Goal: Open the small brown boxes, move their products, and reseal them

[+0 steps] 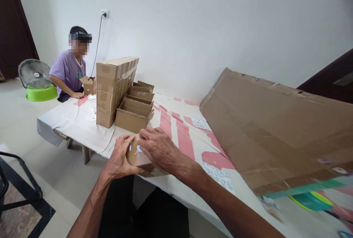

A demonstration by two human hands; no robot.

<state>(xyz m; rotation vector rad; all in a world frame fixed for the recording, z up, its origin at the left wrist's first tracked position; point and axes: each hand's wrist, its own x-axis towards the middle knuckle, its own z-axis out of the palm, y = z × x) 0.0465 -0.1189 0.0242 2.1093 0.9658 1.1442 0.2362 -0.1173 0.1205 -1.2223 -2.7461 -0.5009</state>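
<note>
Left hand point(120, 157): curved around the near left side of a small brown box point(138, 161), holding it with the thumb along the near side and the fingers up by the top edge.
Right hand point(157, 144): fingers bunched narrowly on top of the same box, touching it next to a small white label point(138, 149); whether they pinch anything, one cannot tell.
Small brown box: at the near edge of the cloth-covered table point(79, 124), between the two hands, partly hidden by the right one.
Open boxes point(131, 120): in a row just beyond the hands, flaps up, running toward the wall point(193, 28).
Box stack point(105, 102): taped boxes piled to the left of the open row, standing taller than it.
Table cover: pale cloth with pink-red patches point(183, 139); a printed sheet point(217, 175) lies to the right of the hands.
Cardboard panel point(275, 127): large, leaning at a slant on the right.
Co-worker point(67, 69): a person in a purple shirt at the far left, beside another open box point(88, 86).
Floor, far left: a fan point(36, 73) by a bright green basin point(41, 93).
</note>
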